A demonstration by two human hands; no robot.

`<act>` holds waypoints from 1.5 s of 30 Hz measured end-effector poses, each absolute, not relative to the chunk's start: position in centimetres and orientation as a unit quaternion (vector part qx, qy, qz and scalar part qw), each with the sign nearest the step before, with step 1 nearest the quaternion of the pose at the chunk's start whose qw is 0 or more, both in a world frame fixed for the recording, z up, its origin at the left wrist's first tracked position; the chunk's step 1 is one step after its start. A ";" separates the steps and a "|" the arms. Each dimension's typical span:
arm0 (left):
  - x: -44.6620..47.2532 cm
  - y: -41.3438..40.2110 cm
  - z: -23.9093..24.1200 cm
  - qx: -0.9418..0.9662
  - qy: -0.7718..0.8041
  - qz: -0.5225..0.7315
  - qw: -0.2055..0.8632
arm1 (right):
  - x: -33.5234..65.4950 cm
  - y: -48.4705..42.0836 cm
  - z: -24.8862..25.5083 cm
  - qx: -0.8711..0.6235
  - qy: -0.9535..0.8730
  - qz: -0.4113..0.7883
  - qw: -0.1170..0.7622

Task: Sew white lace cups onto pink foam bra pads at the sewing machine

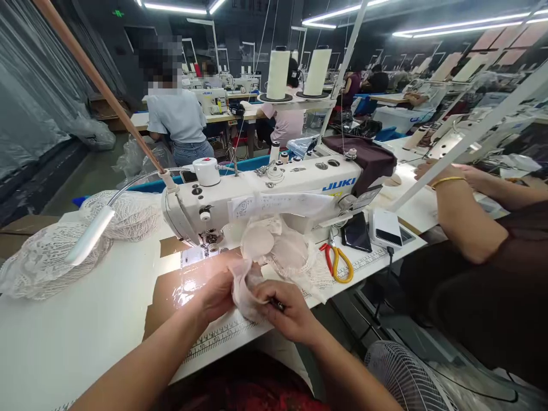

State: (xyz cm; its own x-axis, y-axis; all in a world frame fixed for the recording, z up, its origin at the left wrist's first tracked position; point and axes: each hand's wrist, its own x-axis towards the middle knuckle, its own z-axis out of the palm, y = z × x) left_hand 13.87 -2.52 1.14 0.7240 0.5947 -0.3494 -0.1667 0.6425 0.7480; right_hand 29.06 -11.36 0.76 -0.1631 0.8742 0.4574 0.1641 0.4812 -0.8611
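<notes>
My left hand (218, 295) is closed on the left side of a pale, sheer fabric piece (245, 291), which is folded and curved. On its right side, my right hand (291, 311) grips the same piece. A small dark tool (278, 305) pokes out between the right fingers; its kind is mostly hidden. Both hands are over the front edge of the table, before the needle area of a white sewing machine (257, 191). Just behind them lies a pale lace bra (289, 251) with rounded cups, under the machine arm.
Red-and-yellow-handled pliers (338, 262), a black phone (357, 233) and a white power bank (384, 227) lie at right. Lace pieces (47, 260) are heaped at left near a lit lamp (91, 235). A co-worker's arm (471, 220) and a fan (406, 377) are at right.
</notes>
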 end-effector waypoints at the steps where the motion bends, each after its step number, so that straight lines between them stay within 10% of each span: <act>1: 13.8 -2.7 1.3 0.360 0.290 0.228 0.857 | 29.2 -11.5 0.4 -0.364 -0.688 0.367 0.510; 13: 1.1 -7.3 5.2 0.479 0.160 0.224 0.834 | 32.7 -10.5 -1.8 -0.583 -0.538 0.339 0.506; 18: -5.7 -8.3 6.6 0.512 0.371 0.434 0.642 | 32.0 -10.3 -1.4 -0.577 -0.530 0.373 0.497; 22: -8.0 -7.1 5.2 0.577 0.544 0.361 0.490 | 28.6 -9.4 -0.3 -0.530 -0.529 0.454 0.483; 32: -6.9 -4.5 2.1 0.650 0.430 0.272 0.564 | 18.9 -5.2 2.0 -0.429 -0.647 0.569 0.273; 45: -6.7 -4.7 2.2 0.622 0.346 0.247 0.658 | 14.7 -4.0 1.9 -0.362 -0.535 0.715 0.267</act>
